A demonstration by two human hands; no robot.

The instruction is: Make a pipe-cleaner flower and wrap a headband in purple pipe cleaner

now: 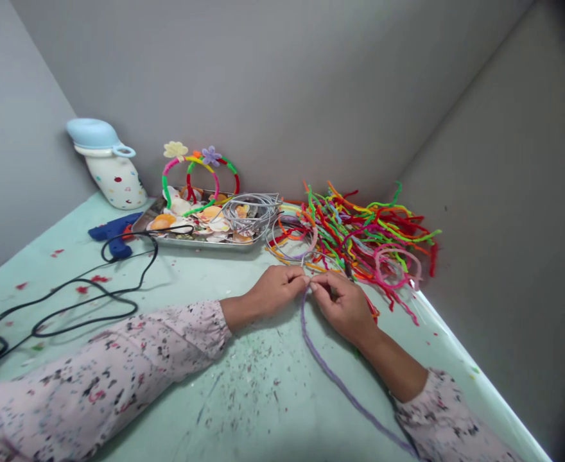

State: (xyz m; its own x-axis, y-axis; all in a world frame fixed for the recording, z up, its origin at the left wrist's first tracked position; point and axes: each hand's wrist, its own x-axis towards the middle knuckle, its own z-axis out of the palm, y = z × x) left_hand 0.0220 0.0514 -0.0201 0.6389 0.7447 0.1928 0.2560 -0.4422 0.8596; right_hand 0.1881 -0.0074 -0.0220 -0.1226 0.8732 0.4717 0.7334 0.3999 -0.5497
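My left hand (282, 289) and my right hand (343, 301) meet fingertip to fingertip above the table. Both are closed in a pinch on the upper end of a long purple pipe cleaner (330, 373). From there it curves down toward my right sleeve. A thin pale wire end pokes up just above my left fingertips; whether it joins the purple pipe cleaner is hidden by the fingers. Just behind the hands lie grey wire loops (269, 248) and a large pile of coloured pipe cleaners (359, 224).
A metal tray (205, 244) holds shells, a grey wire coil (251, 215) and two colourful flower-topped rings (167, 186). Left of it are a blue glue gun (113, 231) with a black cord (75, 279) and a white bottle (119, 183). Walls border the table's back and right.
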